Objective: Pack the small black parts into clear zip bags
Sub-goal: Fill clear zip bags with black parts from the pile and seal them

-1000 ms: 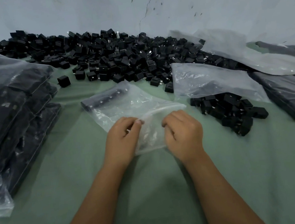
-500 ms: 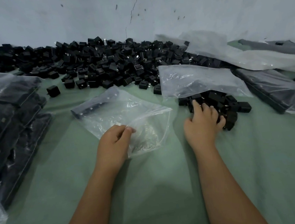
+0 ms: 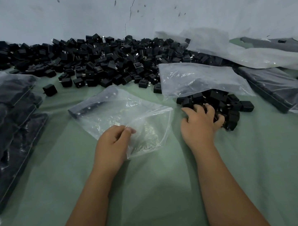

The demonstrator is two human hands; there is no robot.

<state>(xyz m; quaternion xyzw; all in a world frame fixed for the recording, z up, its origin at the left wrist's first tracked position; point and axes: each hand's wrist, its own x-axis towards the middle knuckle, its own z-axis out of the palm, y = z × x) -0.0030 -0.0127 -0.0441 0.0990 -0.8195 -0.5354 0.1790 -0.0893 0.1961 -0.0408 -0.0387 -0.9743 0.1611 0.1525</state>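
Note:
A clear zip bag lies on the green cloth in the middle, with a row of black parts along its far edge. My left hand pinches the bag's near open edge. To the right sits a small heap of black parts, partly under another clear bag. My right hand is on that heap, its fingers curled around some of the parts. A large pile of loose black parts stretches along the wall behind.
Filled bags of black parts are stacked at the left. More filled bags and an empty clear bag lie at the right. A cracked pale wall closes the back. Green cloth covers the surface.
My right hand left the bag's edge and moved right onto the small heap, where its fingers have curled into the parts. My left hand keeps hold of the bag.

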